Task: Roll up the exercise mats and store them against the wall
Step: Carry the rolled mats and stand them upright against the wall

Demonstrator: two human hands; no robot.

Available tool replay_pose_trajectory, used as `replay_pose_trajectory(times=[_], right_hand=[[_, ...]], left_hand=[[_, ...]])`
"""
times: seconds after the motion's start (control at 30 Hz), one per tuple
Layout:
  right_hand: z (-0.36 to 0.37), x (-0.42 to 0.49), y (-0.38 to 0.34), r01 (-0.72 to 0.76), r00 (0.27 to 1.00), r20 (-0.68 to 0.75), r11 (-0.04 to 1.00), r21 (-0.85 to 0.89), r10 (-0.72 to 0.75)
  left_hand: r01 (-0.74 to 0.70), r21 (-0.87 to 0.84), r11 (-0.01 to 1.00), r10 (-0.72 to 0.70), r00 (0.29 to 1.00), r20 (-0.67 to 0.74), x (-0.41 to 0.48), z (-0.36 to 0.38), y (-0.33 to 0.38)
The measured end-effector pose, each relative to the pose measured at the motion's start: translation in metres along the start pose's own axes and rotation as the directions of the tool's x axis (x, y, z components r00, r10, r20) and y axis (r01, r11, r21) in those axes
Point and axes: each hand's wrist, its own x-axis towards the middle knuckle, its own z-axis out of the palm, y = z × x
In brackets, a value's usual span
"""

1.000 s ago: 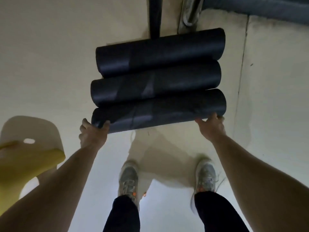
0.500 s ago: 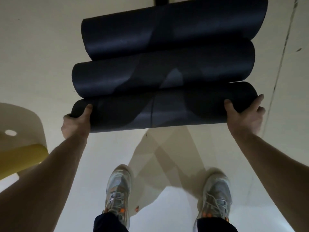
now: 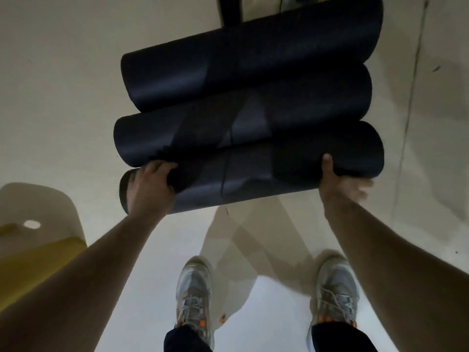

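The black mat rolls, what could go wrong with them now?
The nearest roll is only held near its ends by the left hand and right hand; let go, it might unroll or roll back toward the shoes. The left fingers sit in the gap against the middle roll and could get squeezed.

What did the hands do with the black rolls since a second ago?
Both hands shifted their grip on the nearest rolled mat: the left hand now curls over its top near the left end, and the right hand slid inward from the right end. The other two rolls stayed right behind it, and the yellow chair stayed at the left.
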Motion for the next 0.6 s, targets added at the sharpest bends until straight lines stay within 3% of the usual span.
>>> replay_pose_trajectory(times=[0.07, 0.17, 0.33, 0.47, 0.6], right_hand=[[0.027, -0.03, 0.011, -0.176, 0.955, 0.278, 0.955, 0.238, 0.107], [0.067, -0.053, 0.031, -0.243, 0.885, 0.466, 0.859, 0.451, 0.005], [0.098, -0.05, 0.049, -0.337, 0.865, 0.501, 0.693, 0.637, -0.041], [0.113, -0.047, 0.046, -0.376, 0.88, 0.475, 0.573, 0.728, -0.025], [0.111, -0.048, 0.044, -0.391, 0.869, 0.495, 0.631, 0.67, 0.013]], left_hand=[[-0.096, -0.045, 0.994, 0.102, 0.98, 0.173, 0.012, -0.001, 0.023], [-0.145, -0.001, 0.989, 0.138, 0.945, 0.295, 0.029, 0.004, 0.036], [-0.253, 0.161, 0.954, 0.174, 0.904, 0.39, 0.039, 0.009, 0.03], [-0.189, 0.157, 0.969, 0.111, 0.907, 0.407, 0.047, 0.009, 0.042], [-0.17, 0.136, 0.976, 0.113, 0.929, 0.353, 0.042, 0.012, 0.041]])
